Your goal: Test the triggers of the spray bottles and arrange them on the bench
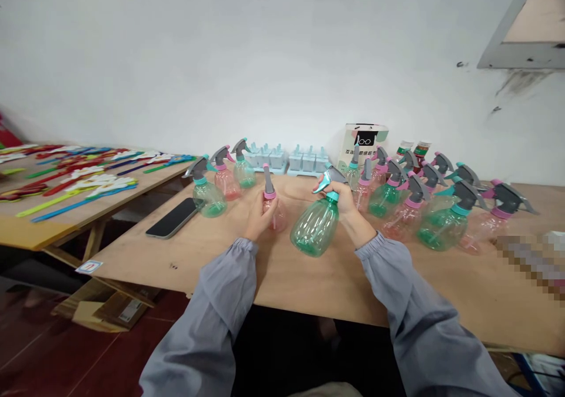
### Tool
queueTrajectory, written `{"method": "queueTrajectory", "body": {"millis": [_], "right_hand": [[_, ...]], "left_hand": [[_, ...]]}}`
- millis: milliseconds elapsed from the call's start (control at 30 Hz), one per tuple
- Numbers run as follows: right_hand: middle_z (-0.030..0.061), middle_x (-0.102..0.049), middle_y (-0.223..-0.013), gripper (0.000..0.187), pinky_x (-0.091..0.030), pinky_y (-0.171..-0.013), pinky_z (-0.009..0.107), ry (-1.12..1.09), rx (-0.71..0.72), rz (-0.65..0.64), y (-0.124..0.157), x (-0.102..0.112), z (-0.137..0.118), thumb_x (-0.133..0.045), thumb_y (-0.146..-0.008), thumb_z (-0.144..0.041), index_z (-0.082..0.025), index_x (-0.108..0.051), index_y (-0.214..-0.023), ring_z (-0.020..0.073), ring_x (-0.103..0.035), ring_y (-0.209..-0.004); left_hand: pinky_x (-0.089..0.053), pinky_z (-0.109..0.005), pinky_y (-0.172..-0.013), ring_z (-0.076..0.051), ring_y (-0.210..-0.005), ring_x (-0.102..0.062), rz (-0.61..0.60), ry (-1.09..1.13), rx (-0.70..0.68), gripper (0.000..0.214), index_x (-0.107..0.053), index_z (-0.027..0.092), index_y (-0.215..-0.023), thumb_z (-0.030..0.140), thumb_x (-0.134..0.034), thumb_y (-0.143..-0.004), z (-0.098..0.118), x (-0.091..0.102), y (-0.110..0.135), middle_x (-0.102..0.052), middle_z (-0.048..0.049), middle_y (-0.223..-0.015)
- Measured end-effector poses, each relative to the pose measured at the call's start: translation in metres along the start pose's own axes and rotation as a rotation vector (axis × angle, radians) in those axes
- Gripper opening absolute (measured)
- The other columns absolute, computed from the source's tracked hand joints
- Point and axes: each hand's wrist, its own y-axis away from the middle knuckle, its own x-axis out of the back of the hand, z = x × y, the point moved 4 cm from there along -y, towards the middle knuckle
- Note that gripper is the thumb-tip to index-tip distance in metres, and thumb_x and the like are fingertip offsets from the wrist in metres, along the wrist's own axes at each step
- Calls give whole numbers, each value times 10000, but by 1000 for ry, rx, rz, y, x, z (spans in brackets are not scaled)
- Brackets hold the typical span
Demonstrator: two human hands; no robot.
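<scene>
— What have the hands got?

— The left hand (259, 216) is wrapped round a small pink bottle (278, 216). It stands upright in front of the person, with its grey trigger head pointing straight up. The right hand (343, 202) grips a green bottle (314, 227) by the neck, just under the teal collar, with the fingers closed around it.

— And how does the green one sit?

— Tilted, with the base swung down towards the camera and the nozzle pointing off to the left. I cannot tell whether the base touches the surface (304, 285); it looks just clear of it. The two bottles are just beside each other, nearly touching.

— Any advice on the handling?

— I'd judge the neck grip sound, because the body looks like thin clear plastic that would dent if squeezed. Fingers should stay off the trigger. The pink one wants a steady hold low down, since it looks light and top-heavy.

— What lies around them?

— To the left there are three bottles (225, 182) in a loose row, and a dark phone (173, 218) lying flat near the edge. To the right is a dense cluster of bottles (424, 209), pink and green, close to the right hand. Behind them, pale blue trays (286, 159) and a printed box (364, 140) stand against the wall. Further left, a second table (26, 232) carries coloured strips (83, 185)
</scene>
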Motion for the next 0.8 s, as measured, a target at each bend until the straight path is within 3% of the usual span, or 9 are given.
{"method": "queueTrajectory", "body": {"millis": [167, 367, 533, 667, 800], "right_hand": [[-3, -709, -768, 231, -495, -731, 300, 70, 45, -60, 1, -6, -1, -588, -519, -253, -239, -619, -748, 202, -652, -846], [6, -669, -704, 120, -490, -720, 311, 69, 122, 128, -3, 8, 5, -523, -535, -278, -233, -567, -637, 199, -632, -805], [4, -719, -794, 144, -506, -812, 353, 309, 115, 123, 1, 20, 10, -603, -585, -299, -235, -643, -707, 224, -652, -900], [40, -744, -953, 255, -502, -897, 418, 512, 273, 244, 22, 53, -3, -676, -669, -362, -242, -690, -894, 251, -660, -994], [26, -680, -773, 223, -506, -767, 382, 730, 403, 480, 52, 96, -25, -672, -758, -432, -220, -659, -824, 215, -622, -775]], "left_hand": [[-444, -318, -858, -184, -927, -593, -15, 9, -16, 216, -564, 229, -1021, 411, -575, -905, -3, -1, 0, -611, -25, -960], [-435, -303, -835, -176, -889, -582, -10, -5, 6, 221, -562, 218, -989, 422, -575, -903, -1, -1, 1, -605, -20, -924], [-432, -302, -836, -178, -896, -580, -14, 23, 30, 232, -568, 215, -994, 429, -571, -903, -4, -1, 1, -598, -25, -934], [-424, -294, -845, -175, -911, -581, -20, 18, 35, 216, -564, 218, -995, 415, -571, -907, 1, 0, 2, -598, -22, -944], [-418, -291, -846, -172, -910, -578, -34, 14, 47, 201, -552, 216, -992, 399, -564, -911, 7, 1, 3, -595, -18, -936]]}}
